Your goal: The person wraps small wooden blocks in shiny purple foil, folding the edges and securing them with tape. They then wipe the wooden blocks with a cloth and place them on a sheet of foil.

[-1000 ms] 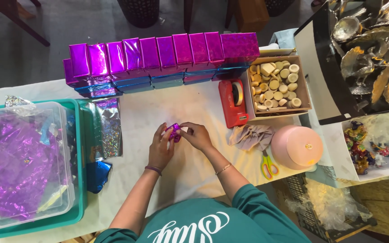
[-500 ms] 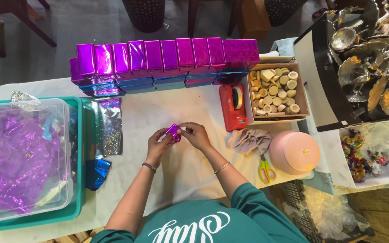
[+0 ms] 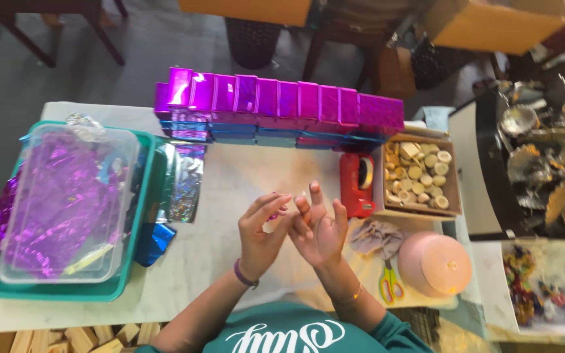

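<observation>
My left hand (image 3: 261, 234) and my right hand (image 3: 322, 230) are raised together above the white table (image 3: 217, 189), fingertips touching. A small purple foil piece (image 3: 274, 215) shows only as a sliver between the left hand's fingers, which pinch it. The right hand's fingers stand straight and apart against the left hand; its thumb is hidden. Behind the hands runs a row of purple foil-wrapped boxes (image 3: 276, 101) stacked on blue ones (image 3: 256, 136).
Right of the hands are a red tape dispenser (image 3: 357, 184), a cardboard box of round wooden pieces (image 3: 420, 175), a pink round container (image 3: 434, 264) and scissors (image 3: 390, 282). At the left, a clear tub of purple foil (image 3: 67, 202) sits in a teal tray (image 3: 60, 291), with foil sheets (image 3: 184, 183) beside it.
Both hands have lifted toward the camera. The right hand's fingers have spread upright, and the purple piece, earlier held in plain sight between both hands, is now mostly hidden.
</observation>
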